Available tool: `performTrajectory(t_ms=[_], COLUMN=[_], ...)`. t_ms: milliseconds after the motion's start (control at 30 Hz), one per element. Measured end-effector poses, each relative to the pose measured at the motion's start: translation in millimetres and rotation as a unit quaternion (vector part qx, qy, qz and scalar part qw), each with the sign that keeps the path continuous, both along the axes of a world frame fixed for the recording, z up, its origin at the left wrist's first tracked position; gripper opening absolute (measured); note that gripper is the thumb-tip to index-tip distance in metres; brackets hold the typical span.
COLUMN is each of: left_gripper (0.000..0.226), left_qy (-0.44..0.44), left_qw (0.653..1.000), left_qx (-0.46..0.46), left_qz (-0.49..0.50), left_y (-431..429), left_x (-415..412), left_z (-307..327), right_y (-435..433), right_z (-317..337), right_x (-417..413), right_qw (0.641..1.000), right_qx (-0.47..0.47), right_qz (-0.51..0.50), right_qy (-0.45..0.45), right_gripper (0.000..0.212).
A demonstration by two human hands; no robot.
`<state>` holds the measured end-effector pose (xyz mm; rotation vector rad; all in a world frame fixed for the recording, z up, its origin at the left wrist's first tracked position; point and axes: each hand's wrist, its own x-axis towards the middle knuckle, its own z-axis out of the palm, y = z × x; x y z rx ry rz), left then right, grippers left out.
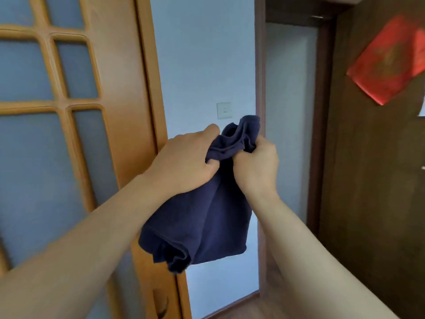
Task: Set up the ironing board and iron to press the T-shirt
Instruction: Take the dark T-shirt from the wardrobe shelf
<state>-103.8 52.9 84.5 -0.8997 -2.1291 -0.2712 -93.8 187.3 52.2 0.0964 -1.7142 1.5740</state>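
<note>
A dark navy T-shirt [202, 224] hangs bunched in the air in front of me, held up at chest height. My left hand [184, 162] grips its upper edge from the left. My right hand [257, 166] grips the same bunched edge from the right, with a fold sticking up between the two hands. The rest of the cloth droops below my wrists. No ironing board or iron is in view.
A light wooden door with frosted glass panes [76, 134] stands close on the left. A pale wall with a light switch [224, 110] is ahead. A dark brown door [372, 180] with a red paper square [388, 58] is on the right. Wooden floor shows below.
</note>
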Motion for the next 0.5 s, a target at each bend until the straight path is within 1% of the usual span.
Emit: performTrajectory(t_ms=[67, 133, 200, 300, 433, 500], left_gripper=[0.021, 0.016, 0.015, 0.014, 0.028, 0.025], left_qy=[-0.020, -0.042, -0.068, -0.114, -0.132, -0.133], left_qw=[1.000, 0.998, 0.996, 0.989, 0.981, 0.977], left_qx=[-0.004, -0.005, -0.010, -0.019, -0.042, -0.053], left_qz=[-0.021, -0.039, -0.055, -0.093, -0.135, -0.159], left_y=[30.9, 60.8, 89.2, 140.4, 215.7, 253.8], left_x=[-15.3, -26.7, -38.1, -53.8, -69.1, -76.0], left_z=[-5.9, -11.6, -17.4, -24.6, -33.8, -40.7], right_y=[31.9, 65.6, 96.7, 147.2, 216.6, 251.0], right_z=[-2.9, -8.3, -10.5, -15.4, -24.2, -30.9], right_x=[-2.4, -4.4, -3.3, -1.7, -2.0, 0.1], right_qw=[0.999, 0.997, 0.994, 0.989, 0.981, 0.976], right_qx=[-0.009, 0.000, 0.008, 0.022, 0.029, 0.028], right_qz=[-0.044, -0.079, -0.106, -0.141, -0.185, -0.207], right_qy=[-0.008, -0.017, -0.030, -0.036, -0.054, -0.063], right_gripper=[0.027, 0.030, 0.028, 0.022, 0.012, 0.006])
